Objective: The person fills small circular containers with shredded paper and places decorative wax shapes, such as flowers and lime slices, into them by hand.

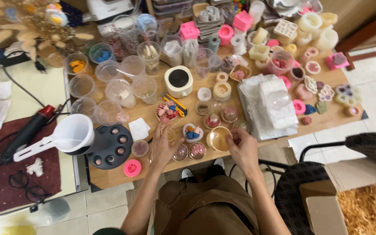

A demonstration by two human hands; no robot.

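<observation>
Fingers of the right hand point(241, 147) pinch a clear round dish point(219, 139); the left hand point(164, 146) rests spread open.

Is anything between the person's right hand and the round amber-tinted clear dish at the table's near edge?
Nothing visible. The right hand has its fingertips at the rim of the round amber-tinted clear dish. The left hand rests flat on the wooden table, apart from the dish.

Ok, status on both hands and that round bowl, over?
Left hand flat on table, fingers spread, empty. Right hand pinching rim of round amber bowl. Small clear domed cups crowd close around it.
</observation>
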